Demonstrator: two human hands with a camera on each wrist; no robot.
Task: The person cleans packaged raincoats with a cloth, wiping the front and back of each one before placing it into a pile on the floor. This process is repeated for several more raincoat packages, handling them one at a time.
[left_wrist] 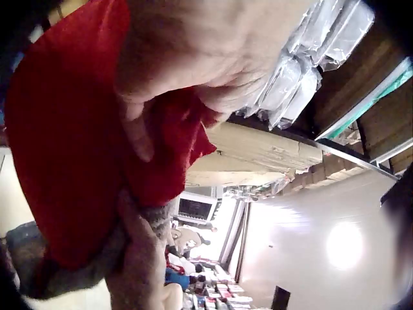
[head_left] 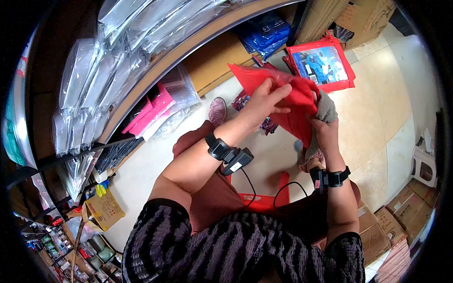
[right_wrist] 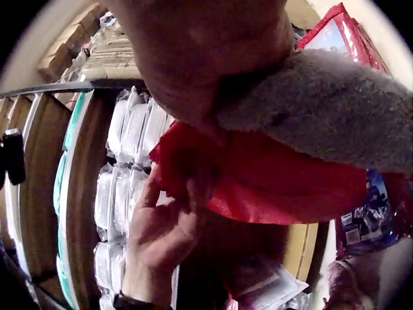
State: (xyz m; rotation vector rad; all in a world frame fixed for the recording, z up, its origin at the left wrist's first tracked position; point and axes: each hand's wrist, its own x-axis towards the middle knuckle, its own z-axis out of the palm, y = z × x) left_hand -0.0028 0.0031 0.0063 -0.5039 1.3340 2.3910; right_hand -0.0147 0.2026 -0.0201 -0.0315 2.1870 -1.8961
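Observation:
A red fabric piece [head_left: 295,113] hangs between both hands, with its pointed corner toward the shelf. My right hand [head_left: 326,132] grips its near end together with a fuzzy grey cloth [head_left: 326,107]. In the right wrist view the grey cloth [right_wrist: 322,106] lies along the red fabric [right_wrist: 284,181], beside the gripping right hand [right_wrist: 206,58]. My left hand [head_left: 271,96] touches the red fabric with its fingers spread. The left wrist view shows one straight finger of the left hand [left_wrist: 206,51] against the red fabric [left_wrist: 64,123].
A red-edged package with a blue picture [head_left: 323,66] lies on the tiled floor beyond the hands. Silver plastic-wrapped packs [head_left: 113,66] fill the shelf at left, with pink packages [head_left: 153,111] below. Cardboard boxes [head_left: 413,207] and a white stool [head_left: 424,162] stand at right.

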